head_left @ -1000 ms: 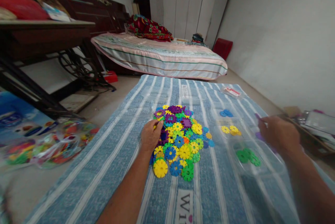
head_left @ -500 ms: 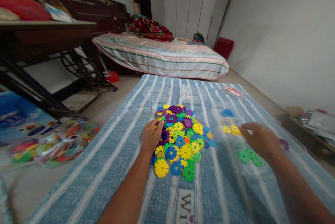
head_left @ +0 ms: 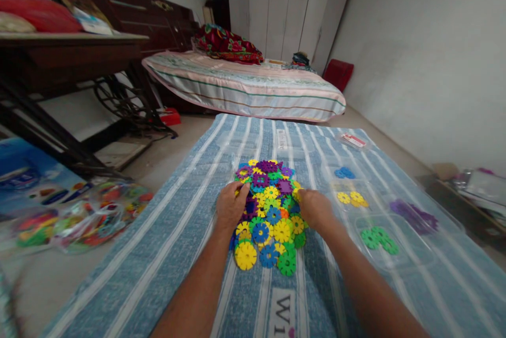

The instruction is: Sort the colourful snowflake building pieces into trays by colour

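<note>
A heap of flat gear-shaped plastic discs (head_left: 269, 206) in yellow, blue, green and purple lies on a blue striped cloth (head_left: 166, 232). My left hand (head_left: 230, 205) rests on the heap's left edge, fingers curled down onto the pieces. On the heap's right edge sits my right hand (head_left: 314, 207), its fingers bent over the discs; what they touch is hidden. Sorted small groups lie to the right: blue discs (head_left: 342, 173), yellow discs (head_left: 350, 198), green discs (head_left: 377, 238) and purple discs (head_left: 415, 215), each in a clear tray.
A clear bag of coloured pieces (head_left: 83, 216) and a blue box (head_left: 23, 180) lie on the floor at left. A dark table (head_left: 67, 58) stands behind them. A mattress (head_left: 245, 85) lies beyond the cloth. A wall runs along the right.
My right hand has swung left from the purple tray, past the yellow discs, onto the right edge of the heap. The left hand has stayed put.
</note>
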The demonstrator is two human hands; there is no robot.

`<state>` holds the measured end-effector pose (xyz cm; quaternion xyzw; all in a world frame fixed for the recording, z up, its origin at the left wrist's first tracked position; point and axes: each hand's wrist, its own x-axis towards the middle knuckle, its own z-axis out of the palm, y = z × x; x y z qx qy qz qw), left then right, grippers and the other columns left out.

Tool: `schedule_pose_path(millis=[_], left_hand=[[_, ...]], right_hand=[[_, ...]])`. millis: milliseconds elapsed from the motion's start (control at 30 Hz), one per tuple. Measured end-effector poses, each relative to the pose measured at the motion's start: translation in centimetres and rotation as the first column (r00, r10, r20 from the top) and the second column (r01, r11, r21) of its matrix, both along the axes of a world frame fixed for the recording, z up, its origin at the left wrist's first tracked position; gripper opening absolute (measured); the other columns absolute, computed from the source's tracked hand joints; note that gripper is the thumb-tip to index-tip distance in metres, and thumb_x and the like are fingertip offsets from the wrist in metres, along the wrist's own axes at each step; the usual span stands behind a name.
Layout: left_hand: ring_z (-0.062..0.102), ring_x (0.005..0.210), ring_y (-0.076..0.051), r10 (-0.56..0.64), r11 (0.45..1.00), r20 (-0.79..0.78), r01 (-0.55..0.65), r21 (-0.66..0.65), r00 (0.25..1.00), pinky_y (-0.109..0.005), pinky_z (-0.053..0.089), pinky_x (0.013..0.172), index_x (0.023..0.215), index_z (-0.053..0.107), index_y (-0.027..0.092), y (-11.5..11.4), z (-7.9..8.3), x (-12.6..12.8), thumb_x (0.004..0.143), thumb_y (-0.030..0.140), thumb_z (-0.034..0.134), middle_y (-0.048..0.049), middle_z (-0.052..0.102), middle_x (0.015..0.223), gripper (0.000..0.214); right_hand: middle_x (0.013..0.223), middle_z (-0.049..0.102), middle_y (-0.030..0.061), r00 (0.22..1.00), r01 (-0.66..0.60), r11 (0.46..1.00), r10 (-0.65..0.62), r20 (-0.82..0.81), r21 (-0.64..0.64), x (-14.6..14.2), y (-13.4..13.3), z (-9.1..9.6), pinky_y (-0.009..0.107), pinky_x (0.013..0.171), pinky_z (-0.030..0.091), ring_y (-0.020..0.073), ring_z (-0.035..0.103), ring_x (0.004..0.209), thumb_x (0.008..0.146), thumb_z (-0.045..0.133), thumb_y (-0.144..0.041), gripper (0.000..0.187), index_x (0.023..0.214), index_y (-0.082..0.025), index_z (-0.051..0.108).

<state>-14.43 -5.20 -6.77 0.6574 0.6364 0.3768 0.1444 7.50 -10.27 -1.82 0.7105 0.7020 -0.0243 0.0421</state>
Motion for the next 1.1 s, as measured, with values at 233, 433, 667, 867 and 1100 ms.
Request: schedule_pose_path(millis=[233,433,667,867,1100], left_hand=[[0.061,0.087,-0.018,0.011,1.000,-0.006,-0.011,-0.005,1.000,-0.028,0.044,0.084,0.082,0.063,0.022,-0.1,0.1,0.1,0.084,0.045,0.042,-0.0038,0.068,0.087,0.031],[0.061,0.088,-0.018,0.011,1.000,-0.007,-0.011,-0.009,1.000,-0.028,0.043,0.084,0.082,0.063,0.022,0.0,0.0,0.1,0.084,0.046,0.042,-0.0037,0.068,0.088,0.032],[0.061,0.087,-0.018,0.014,1.000,-0.005,-0.014,0.014,1.000,-0.029,0.043,0.084,0.082,0.064,0.021,-0.2,0.1,0.1,0.083,0.045,0.042,-0.0046,0.068,0.088,0.033],[0.061,0.089,-0.018,0.010,1.000,-0.016,-0.010,0.026,1.000,-0.029,0.043,0.084,0.082,0.064,0.020,-0.1,0.1,0.1,0.084,0.044,0.042,-0.0048,0.068,0.089,0.033],[0.061,0.086,-0.017,0.008,1.000,-0.002,-0.008,0.010,1.000,-0.027,0.044,0.081,0.083,0.064,0.021,-0.2,0.0,0.0,0.084,0.044,0.043,-0.0030,0.068,0.087,0.031]], right_hand=[[0.096,0.065,0.0119,1.000,-0.020,0.998,0.019,0.021,0.062,-0.2,-0.8,-0.4,0.029,0.075,0.042,0.0214,0.060,0.093,0.083,0.037,-0.009,0.028,0.098,-0.015,0.060],[0.093,0.068,0.0061,1.000,0.016,0.976,-0.020,0.018,0.219,1.0,-1.5,0.8,0.025,0.071,0.043,0.0184,0.061,0.084,0.086,0.035,-0.014,0.030,0.098,-0.020,0.062],[0.099,0.066,0.0142,0.956,0.266,0.895,-0.293,0.025,0.357,6.6,-1.7,3.4,0.034,0.073,0.044,0.0248,0.062,0.087,0.087,0.032,-0.016,0.037,0.112,-0.014,0.060],[0.096,0.067,0.0132,0.956,0.282,0.886,-0.294,-0.025,0.367,7.7,-2.2,3.1,0.034,0.073,0.044,0.0245,0.063,0.086,0.089,0.032,-0.028,0.037,0.105,-0.017,0.064],[0.109,0.065,0.0047,0.980,-0.014,0.981,0.052,-0.192,0.195,2.4,-0.6,-1.0,0.026,0.084,0.043,0.0189,0.058,0.099,0.082,0.047,-0.024,0.035,0.114,-0.022,0.059]])
